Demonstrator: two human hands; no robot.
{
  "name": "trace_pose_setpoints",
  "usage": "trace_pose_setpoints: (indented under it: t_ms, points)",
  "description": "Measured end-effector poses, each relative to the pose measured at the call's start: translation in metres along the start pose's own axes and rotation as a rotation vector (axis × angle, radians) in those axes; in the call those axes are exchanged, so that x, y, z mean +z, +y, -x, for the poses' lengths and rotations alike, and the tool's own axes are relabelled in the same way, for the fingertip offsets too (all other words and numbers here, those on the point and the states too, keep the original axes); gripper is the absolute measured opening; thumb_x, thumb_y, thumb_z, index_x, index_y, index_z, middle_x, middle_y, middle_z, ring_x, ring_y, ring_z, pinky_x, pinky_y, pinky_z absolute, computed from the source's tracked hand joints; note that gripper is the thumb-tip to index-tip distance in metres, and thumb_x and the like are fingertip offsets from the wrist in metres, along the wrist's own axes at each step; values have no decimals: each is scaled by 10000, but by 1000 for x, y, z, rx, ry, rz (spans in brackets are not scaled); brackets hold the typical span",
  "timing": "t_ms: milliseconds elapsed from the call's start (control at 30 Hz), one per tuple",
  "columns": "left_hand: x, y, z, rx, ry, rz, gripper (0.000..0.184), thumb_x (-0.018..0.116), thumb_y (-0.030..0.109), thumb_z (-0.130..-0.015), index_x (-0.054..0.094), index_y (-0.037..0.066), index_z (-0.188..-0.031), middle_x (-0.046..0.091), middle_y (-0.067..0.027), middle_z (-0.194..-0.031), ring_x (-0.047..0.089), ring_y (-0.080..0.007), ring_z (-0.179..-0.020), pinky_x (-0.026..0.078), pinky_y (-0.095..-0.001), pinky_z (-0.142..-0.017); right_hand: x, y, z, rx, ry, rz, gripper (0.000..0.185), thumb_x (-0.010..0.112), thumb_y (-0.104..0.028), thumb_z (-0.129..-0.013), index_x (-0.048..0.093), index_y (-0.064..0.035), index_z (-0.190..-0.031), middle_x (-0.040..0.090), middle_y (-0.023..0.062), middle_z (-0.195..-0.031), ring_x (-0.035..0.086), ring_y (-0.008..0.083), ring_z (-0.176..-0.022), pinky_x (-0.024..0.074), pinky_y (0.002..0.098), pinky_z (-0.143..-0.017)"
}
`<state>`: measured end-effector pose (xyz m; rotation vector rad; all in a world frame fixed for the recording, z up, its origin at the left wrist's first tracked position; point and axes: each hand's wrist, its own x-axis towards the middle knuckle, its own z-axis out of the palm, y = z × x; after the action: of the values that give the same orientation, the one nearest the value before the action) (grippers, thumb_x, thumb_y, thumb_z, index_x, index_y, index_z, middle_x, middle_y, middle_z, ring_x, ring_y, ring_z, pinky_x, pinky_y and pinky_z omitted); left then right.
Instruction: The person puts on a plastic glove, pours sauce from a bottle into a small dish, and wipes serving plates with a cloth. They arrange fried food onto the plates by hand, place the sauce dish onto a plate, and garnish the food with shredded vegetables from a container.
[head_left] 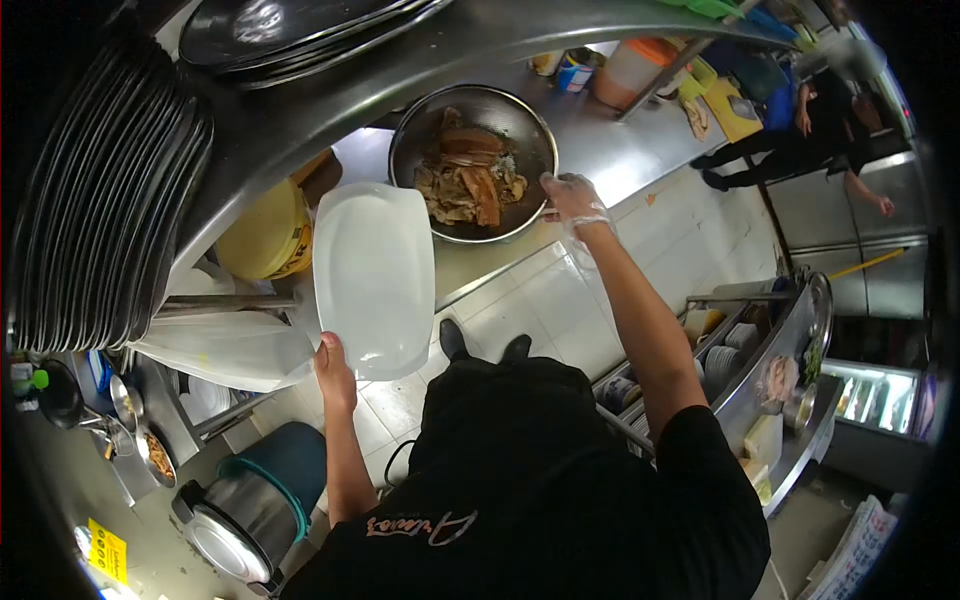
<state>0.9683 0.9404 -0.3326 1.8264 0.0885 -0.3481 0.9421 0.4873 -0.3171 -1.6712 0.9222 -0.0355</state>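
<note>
My left hand (pixel 333 362) grips the near edge of a white rectangular plate (pixel 374 280) with rounded corners, its thumb on top. The plate holds nothing and overlaps the near left side of a large metal bowl (pixel 520 205). Inside the bowl lies a heap of cooked meat (pixel 470 180), with browned slabs and paler sliced pieces. My right hand (pixel 573 199), in a clear plastic glove, is at the bowl's right rim with its fingers bent against it. Part of those fingers is hidden.
Dark plates (pixel 110 200) stand in a tall stack on the left, near a steel shelf (pixel 330 100). A yellow-lidded tub (pixel 265 235) sits below it. A rice cooker (pixel 225 535) is at lower left. Another person (pixel 825 125) is at upper right, beyond a side counter (pixel 770 400).
</note>
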Motion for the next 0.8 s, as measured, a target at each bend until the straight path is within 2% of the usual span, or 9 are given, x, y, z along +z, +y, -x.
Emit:
trace_pose_setpoints:
  t_ms: [133,200,267,400,467,533,633,733,800]
  points:
    - [12,-5,-7,-24,73,29,542,397,530,-1032,449,58,-771,343,51,-748,306,-89,-717,296,-259,-640,-20,22,-41,-585,-17,930,380,568,-324,-933,606,28,-1072,676,176,-937,685,288,-844,575,405,-712]
    - [12,-25,-19,-50,59,59,554,398,551,-1024,464,53,-791,351,47,-759,310,-95,-721,307,-253,-653,-28,15,-46,-563,-3,929,332,551,-301,-933,614,14,-1016,677,197,-927,672,322,-867,547,423,-756]
    - [17,-36,-30,-94,39,66,633,382,576,-1015,546,-35,-1017,528,-52,-908,466,-151,-848,407,-293,-769,-20,-3,-42,-26,47,239,301,534,-281,-936,620,7,-950,670,225,-937,651,359,-919,514,440,-815]
    - [45,-11,-42,-107,17,147,708,374,594,-1008,572,-67,-1167,622,-119,-1036,568,-188,-969,468,-325,-858,-72,35,-83,-618,51,987,364,478,-292,-960,665,21,-957,671,259,-972,633,398,-966,490,446,-881]
    - [64,-8,-53,-97,138,248,591,402,592,-1004,518,19,-913,437,-12,-841,392,-127,-790,358,-288,-702,-91,2,-53,-239,162,591,405,460,-317,-970,676,24,-1005,671,267,-1023,627,414,-986,486,445,-894]
    - [72,-19,-64,-100,160,266,585,406,598,-999,503,24,-940,430,-18,-883,393,-126,-807,356,-293,-718,-125,14,-75,-99,168,522,423,485,-343,-969,685,28,-1001,664,270,-1072,615,430,-1007,482,442,-901]
    - [75,-22,-75,-150,131,166,693,381,612,-997,535,-42,-1166,562,-104,-1089,521,-177,-967,436,-334,-871,-184,60,-125,-640,98,1210,276,480,-227,-965,654,-12,-961,669,248,-950,637,383,-982,494,453,-875]
    - [99,-3,-76,-107,175,71,693,395,605,-999,591,-55,-1079,568,-84,-978,495,-175,-876,447,-338,-827,-214,60,-134,-595,100,1291,195,478,-156,-953,627,-30,-945,665,231,-911,640,365,-987,497,460,-867]
    - [96,-20,-86,-158,151,-34,785,419,627,-980,521,-103,-1249,590,-135,-1139,534,-221,-998,425,-359,-949,-225,66,-138,-433,262,589,280,542,-269,-958,639,-20,-1044,667,225,-975,631,378,-1001,501,454,-866]
